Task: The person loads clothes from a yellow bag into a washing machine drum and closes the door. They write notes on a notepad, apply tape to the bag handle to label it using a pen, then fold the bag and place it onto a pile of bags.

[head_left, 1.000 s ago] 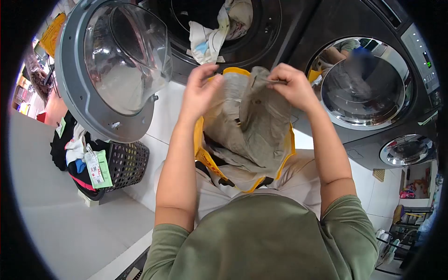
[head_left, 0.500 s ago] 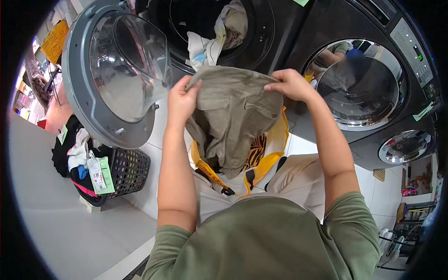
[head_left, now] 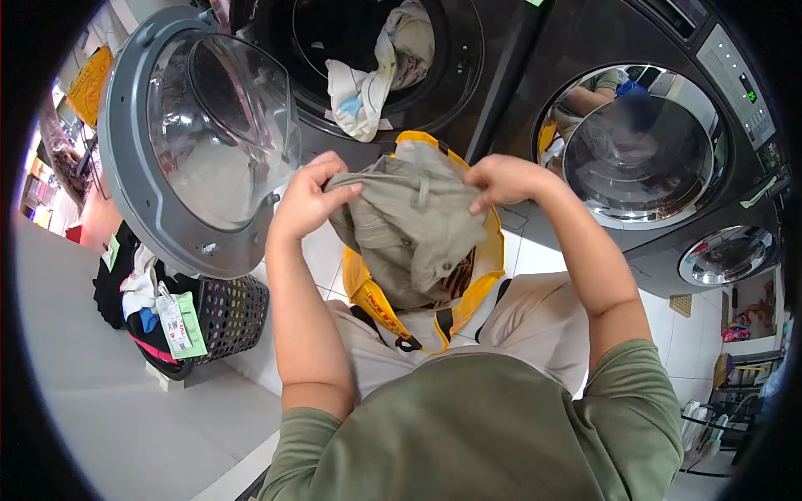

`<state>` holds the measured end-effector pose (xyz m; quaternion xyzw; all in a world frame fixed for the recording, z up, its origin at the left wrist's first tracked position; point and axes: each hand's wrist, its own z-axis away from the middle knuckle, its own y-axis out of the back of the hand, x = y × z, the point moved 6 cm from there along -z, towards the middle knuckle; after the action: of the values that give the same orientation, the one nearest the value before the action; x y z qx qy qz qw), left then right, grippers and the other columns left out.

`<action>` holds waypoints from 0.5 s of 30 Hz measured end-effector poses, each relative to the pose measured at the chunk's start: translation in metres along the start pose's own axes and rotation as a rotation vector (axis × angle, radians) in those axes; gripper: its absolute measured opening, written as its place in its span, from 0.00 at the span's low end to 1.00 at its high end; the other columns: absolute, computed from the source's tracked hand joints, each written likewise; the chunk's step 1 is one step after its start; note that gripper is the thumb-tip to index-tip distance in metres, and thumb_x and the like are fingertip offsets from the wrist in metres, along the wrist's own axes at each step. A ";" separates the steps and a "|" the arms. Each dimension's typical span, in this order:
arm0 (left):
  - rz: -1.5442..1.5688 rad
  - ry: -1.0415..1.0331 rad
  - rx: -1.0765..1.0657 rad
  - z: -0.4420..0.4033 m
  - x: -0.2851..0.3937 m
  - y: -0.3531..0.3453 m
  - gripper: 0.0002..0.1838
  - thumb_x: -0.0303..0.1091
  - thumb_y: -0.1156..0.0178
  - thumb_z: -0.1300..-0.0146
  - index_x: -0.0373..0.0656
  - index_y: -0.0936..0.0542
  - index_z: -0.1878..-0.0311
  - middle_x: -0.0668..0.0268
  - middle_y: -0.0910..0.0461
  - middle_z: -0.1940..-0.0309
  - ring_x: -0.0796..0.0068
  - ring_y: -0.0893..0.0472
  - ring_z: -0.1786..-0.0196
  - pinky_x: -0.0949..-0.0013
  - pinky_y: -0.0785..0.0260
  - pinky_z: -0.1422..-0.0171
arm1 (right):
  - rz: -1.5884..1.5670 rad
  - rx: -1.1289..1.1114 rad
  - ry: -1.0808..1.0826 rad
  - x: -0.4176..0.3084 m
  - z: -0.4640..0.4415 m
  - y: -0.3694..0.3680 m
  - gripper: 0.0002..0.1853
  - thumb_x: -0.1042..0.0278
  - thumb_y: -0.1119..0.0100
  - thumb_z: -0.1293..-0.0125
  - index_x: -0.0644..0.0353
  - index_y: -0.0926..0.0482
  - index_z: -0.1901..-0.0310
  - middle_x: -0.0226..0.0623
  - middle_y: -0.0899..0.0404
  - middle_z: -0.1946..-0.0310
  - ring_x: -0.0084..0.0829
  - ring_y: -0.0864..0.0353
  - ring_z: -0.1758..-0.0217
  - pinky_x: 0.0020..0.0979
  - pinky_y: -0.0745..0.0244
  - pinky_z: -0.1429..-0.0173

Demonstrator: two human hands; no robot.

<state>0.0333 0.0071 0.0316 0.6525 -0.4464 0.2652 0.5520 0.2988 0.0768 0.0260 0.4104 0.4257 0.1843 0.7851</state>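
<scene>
An olive-grey garment (head_left: 409, 225) is stretched between my two hands, its lower part hanging into a yellow-edged bag (head_left: 368, 292) between my legs. My left hand (head_left: 313, 196) pinches the garment's upper left edge with thumb and fingers. At the upper right edge, my right hand (head_left: 505, 181) is closed on the same cloth. Dark-striped fabric shows inside the bag, partly hidden by the garment. Just beyond the bag, a white cloth (head_left: 359, 96) hangs out of the opening of a dark washing machine (head_left: 455, 125).
The machine's round door (head_left: 125, 167) stands open at the left. Below it, a dark perforated basket (head_left: 234, 313) holds clothes with a green tag (head_left: 189, 324). Another machine with a closed round door (head_left: 639, 154) is at the right, above a smaller round door (head_left: 725, 255).
The garment came up out of the bag spread between both hands, then sank lower and folded somewhat. My left hand moved left and down; my right hand shifted slightly down.
</scene>
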 end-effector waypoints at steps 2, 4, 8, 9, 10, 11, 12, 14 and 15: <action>-0.020 -0.209 0.083 -0.003 0.025 -0.011 0.21 0.39 0.27 0.48 0.37 0.21 0.56 0.58 0.19 0.59 0.64 0.21 0.51 0.64 0.31 0.46 | 0.058 0.074 0.054 -0.011 0.000 0.011 0.16 0.60 0.29 0.42 0.63 0.22 0.60 0.45 0.22 0.72 0.41 0.23 0.67 0.38 0.29 0.58; -0.045 -0.211 0.083 -0.009 0.055 -0.050 0.26 0.41 0.28 0.46 0.37 0.23 0.48 0.54 0.18 0.56 0.57 0.19 0.48 0.60 0.30 0.43 | 0.084 0.143 0.236 -0.047 -0.008 0.023 0.15 0.62 0.30 0.42 0.62 0.22 0.60 0.49 0.24 0.71 0.47 0.24 0.67 0.40 0.29 0.58; 0.053 0.095 -0.182 -0.014 0.028 -0.089 0.28 0.40 0.33 0.40 0.35 0.25 0.39 0.59 0.16 0.55 0.67 0.18 0.52 0.63 0.27 0.45 | 0.027 0.461 0.215 -0.047 -0.019 0.047 0.14 0.63 0.29 0.43 0.63 0.18 0.61 0.45 0.19 0.71 0.42 0.20 0.67 0.35 0.25 0.59; 0.258 0.135 -0.186 -0.014 0.016 -0.084 0.27 0.39 0.34 0.39 0.36 0.24 0.39 0.62 0.16 0.55 0.71 0.18 0.52 0.66 0.27 0.46 | -0.101 0.511 0.188 -0.044 -0.019 0.047 0.14 0.62 0.29 0.43 0.63 0.18 0.61 0.45 0.19 0.71 0.40 0.19 0.67 0.34 0.25 0.59; 0.459 0.174 -0.194 -0.013 0.008 -0.078 0.25 0.38 0.36 0.38 0.36 0.24 0.39 0.65 0.16 0.55 0.76 0.19 0.53 0.69 0.27 0.47 | -0.232 0.564 0.160 -0.040 -0.019 0.041 0.14 0.62 0.28 0.43 0.63 0.18 0.62 0.44 0.18 0.71 0.39 0.19 0.67 0.33 0.25 0.59; 0.533 0.225 -0.228 -0.010 0.021 -0.068 0.20 0.32 0.40 0.37 0.36 0.22 0.42 0.70 0.17 0.55 0.85 0.23 0.53 0.74 0.28 0.48 | -0.366 0.617 0.130 -0.037 -0.017 0.036 0.14 0.62 0.28 0.44 0.63 0.17 0.63 0.43 0.18 0.71 0.37 0.18 0.67 0.32 0.24 0.59; 0.548 0.280 -0.301 -0.008 0.016 -0.068 0.20 0.31 0.40 0.37 0.36 0.22 0.42 0.70 0.18 0.55 0.85 0.23 0.53 0.74 0.29 0.47 | -0.273 0.644 0.159 -0.042 -0.015 0.034 0.14 0.62 0.28 0.44 0.62 0.17 0.63 0.42 0.18 0.71 0.37 0.18 0.67 0.32 0.25 0.60; 0.583 0.398 -0.449 0.000 0.003 -0.071 0.20 0.29 0.41 0.38 0.36 0.22 0.41 0.69 0.18 0.54 0.83 0.22 0.51 0.73 0.29 0.44 | -0.088 0.688 0.209 -0.052 -0.012 0.028 0.13 0.62 0.27 0.44 0.61 0.17 0.64 0.41 0.18 0.71 0.35 0.18 0.67 0.31 0.25 0.60; 0.533 0.391 -0.511 0.002 0.000 -0.071 0.21 0.28 0.42 0.37 0.37 0.23 0.41 0.67 0.18 0.52 0.83 0.23 0.49 0.73 0.30 0.42 | -0.070 0.690 0.242 -0.060 -0.014 0.026 0.12 0.62 0.28 0.45 0.61 0.16 0.65 0.40 0.18 0.71 0.36 0.19 0.68 0.32 0.25 0.61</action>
<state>0.0953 0.0049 -0.0035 0.2935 -0.5379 0.3982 0.6826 0.2552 0.0610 0.0736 0.6115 0.5662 0.0500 0.5504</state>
